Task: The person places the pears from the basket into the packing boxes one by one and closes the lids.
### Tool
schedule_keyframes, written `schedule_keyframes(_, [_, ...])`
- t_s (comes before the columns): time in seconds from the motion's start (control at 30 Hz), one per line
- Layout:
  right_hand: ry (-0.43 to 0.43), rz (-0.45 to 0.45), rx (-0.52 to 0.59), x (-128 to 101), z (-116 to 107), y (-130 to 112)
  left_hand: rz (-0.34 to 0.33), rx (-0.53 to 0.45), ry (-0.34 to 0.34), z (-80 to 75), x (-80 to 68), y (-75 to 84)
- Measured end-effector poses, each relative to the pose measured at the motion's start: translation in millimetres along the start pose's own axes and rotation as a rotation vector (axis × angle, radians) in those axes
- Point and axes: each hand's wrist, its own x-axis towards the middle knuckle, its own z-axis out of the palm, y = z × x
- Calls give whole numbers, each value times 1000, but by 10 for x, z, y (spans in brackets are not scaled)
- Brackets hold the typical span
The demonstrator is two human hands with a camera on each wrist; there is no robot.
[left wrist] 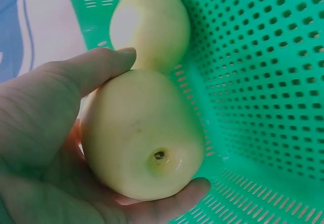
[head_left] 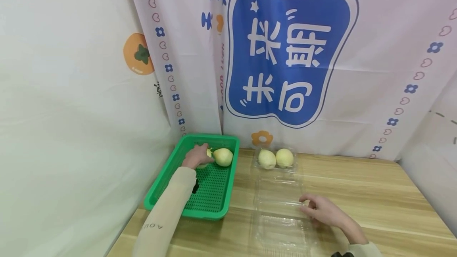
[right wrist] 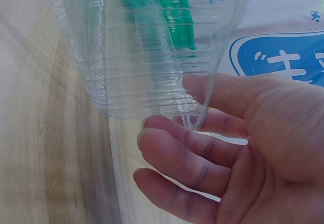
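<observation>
Fingers of my left hand (left wrist: 45, 148) are curling round a pear (left wrist: 142, 133) in the basket (head_left: 214, 193). My right hand (head_left: 323, 209) is seemingly pinching the clear tray's (head_left: 282, 205) edge.

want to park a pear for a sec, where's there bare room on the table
Bare wood lies right of the clear clamshell, past the right hand. The green basket's near half is free. Crowded: its far end, where the left hand grips a pear.
</observation>
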Motion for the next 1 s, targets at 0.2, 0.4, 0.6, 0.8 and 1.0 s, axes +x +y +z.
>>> schedule_keyframes(0.2, [13, -3, -12, 1, -1, -8, 27, 28, 25, -73, -36, 44])
schedule_keyframes(0.4, [9, -12, -13, 6, 3, -4, 49, 23, 67, -153, -90, 128])
schedule_keyframes(0.6, [5, -9, -7, 8, 5, -3, 73, 10, 78, -236, -193, 276])
schedule_keyframes(0.8, [9, -22, -18, 9, -4, -7, 96, 5, 96, -268, -239, 405])
schedule_keyframes(1.0, [4, -19, -5, 15, -10, 3, 129, 3, 102, -276, -266, 490])
